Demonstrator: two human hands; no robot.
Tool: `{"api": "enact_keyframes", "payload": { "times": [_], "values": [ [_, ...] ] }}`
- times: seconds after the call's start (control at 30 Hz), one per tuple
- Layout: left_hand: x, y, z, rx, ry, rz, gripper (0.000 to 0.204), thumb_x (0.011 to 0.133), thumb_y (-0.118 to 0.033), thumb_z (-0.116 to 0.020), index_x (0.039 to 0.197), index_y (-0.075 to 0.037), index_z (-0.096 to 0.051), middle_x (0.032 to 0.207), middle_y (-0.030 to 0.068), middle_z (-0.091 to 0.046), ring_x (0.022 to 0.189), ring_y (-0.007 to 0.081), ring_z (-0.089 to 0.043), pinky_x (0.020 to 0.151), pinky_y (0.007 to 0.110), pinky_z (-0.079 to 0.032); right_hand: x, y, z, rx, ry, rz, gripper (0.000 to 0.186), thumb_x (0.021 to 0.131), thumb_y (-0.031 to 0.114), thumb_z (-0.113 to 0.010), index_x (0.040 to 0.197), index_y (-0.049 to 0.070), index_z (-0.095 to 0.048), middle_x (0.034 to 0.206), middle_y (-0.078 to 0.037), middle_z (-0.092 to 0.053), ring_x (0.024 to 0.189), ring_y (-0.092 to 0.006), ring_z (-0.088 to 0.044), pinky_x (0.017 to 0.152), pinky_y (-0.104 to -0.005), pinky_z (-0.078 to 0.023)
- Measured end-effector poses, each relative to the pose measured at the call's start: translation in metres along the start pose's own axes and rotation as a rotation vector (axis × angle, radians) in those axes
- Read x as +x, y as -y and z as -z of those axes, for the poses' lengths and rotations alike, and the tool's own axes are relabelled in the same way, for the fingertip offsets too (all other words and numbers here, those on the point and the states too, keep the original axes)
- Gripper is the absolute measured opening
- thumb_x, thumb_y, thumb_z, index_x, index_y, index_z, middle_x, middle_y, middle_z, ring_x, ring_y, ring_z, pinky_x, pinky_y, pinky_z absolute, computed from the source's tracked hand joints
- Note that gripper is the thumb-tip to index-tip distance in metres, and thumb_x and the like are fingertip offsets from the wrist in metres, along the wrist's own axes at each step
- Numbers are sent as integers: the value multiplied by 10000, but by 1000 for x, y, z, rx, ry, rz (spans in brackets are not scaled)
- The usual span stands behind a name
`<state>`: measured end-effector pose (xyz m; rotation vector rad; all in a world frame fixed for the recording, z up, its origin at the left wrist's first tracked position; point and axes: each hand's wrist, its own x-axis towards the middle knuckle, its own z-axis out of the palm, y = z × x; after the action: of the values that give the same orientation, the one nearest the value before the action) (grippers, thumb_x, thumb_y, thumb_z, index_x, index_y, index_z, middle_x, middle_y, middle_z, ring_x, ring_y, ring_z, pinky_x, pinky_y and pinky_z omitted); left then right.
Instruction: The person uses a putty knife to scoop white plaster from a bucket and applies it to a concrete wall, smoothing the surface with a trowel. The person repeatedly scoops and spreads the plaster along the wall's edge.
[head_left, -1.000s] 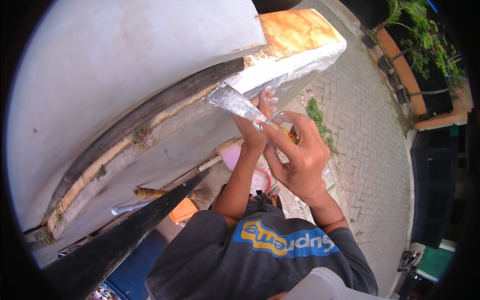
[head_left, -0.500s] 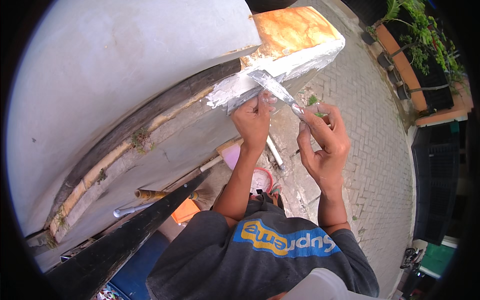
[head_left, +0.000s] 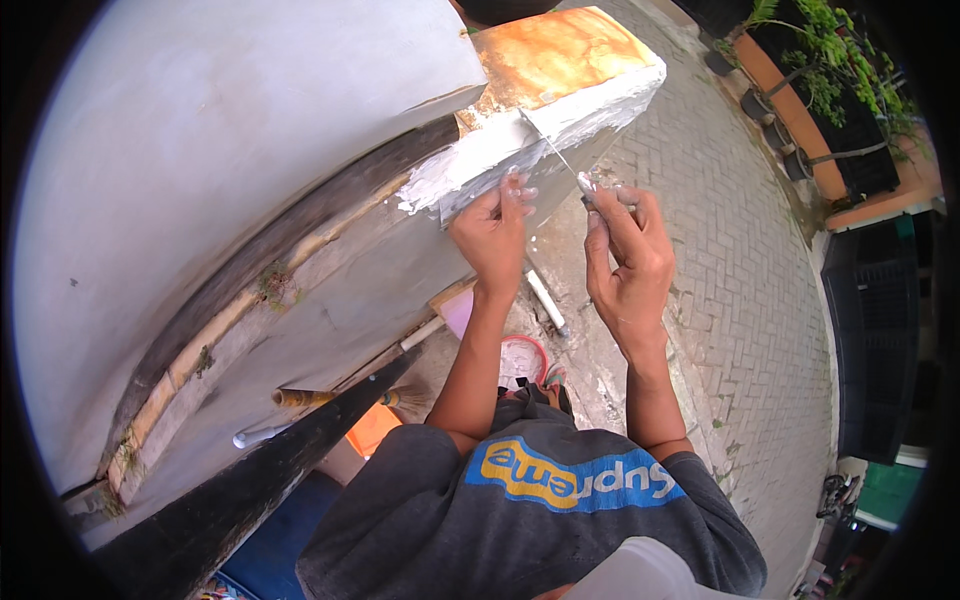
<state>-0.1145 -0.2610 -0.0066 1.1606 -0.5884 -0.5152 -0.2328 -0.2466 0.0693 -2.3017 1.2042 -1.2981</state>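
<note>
In my right hand [head_left: 632,258] is a putty knife [head_left: 550,143], pinched by its handle between thumb and fingers. Its thin blade is turned edge-on, and the tip meets the white putty [head_left: 590,108] along the ledge's edge. My left hand [head_left: 490,238] is closed on a flat grey putty-smeared plate [head_left: 458,203], held against the ledge face just below the putty. White smears cover the fingertips of both hands. The ledge top [head_left: 560,55] is stained orange and joins a curved grey wall [head_left: 250,130].
Below stands a red-rimmed bucket [head_left: 522,360] with whitish stuff inside, near my feet. A white pipe [head_left: 545,300] lies beside it. A black beam [head_left: 270,460] slants across the lower left, near an orange object [head_left: 373,428]. Paving [head_left: 740,300] and potted plants [head_left: 770,125] lie to the right.
The putty knife has rotated from showing its broad face to edge-on. My right hand has shifted slightly left and lower in view; the whole view has shifted a little too.
</note>
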Motion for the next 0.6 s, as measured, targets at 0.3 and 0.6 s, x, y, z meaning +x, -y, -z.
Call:
{"api": "enact_keyframes", "payload": {
  "times": [0.3,0.6],
  "values": [
    [1,13,7,78,62,-91,188,906,-65,-565,944,90,-665,845,140,-687,649,172,-649,572,266,-541,-15,33,-3,-81,103,93,499,652,0,-672,1124,163,-675,996,-81,-571,656,-182,-521,528,-300,-424],
    [-2,9,1,-133,-9,-21,180,906,-88,-585,908,68,-675,767,100,-681,648,136,-638,557,276,-510,-2,53,3,-129,137,213,417,641,-12,-681,1017,163,-717,964,-64,-592,647,-173,-517,533,-295,-439]
  ]
}}
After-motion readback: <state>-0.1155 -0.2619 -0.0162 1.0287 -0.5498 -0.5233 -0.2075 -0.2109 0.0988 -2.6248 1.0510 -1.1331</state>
